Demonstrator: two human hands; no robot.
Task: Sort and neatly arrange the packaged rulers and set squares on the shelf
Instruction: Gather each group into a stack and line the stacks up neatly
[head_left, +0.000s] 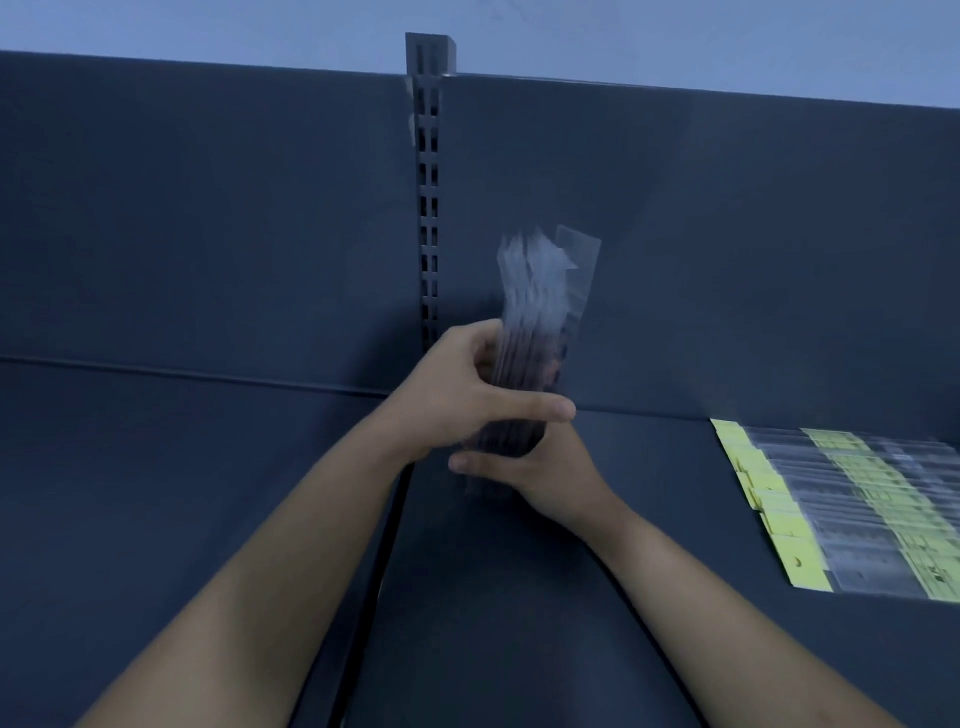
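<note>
The left part of the shelf (182, 493) lies bare, with open room. At centre, beside the slotted upright (428, 208), the left hand (457, 410) and right hand (540, 473) both clamp an upright, blurred bundle of packaged rulers (535, 322); it seems not yet placed. Far right, a neat overlapping row of yellow-carded packs (841, 509) lies flat, apparently done, running past the frame's edge.
</note>
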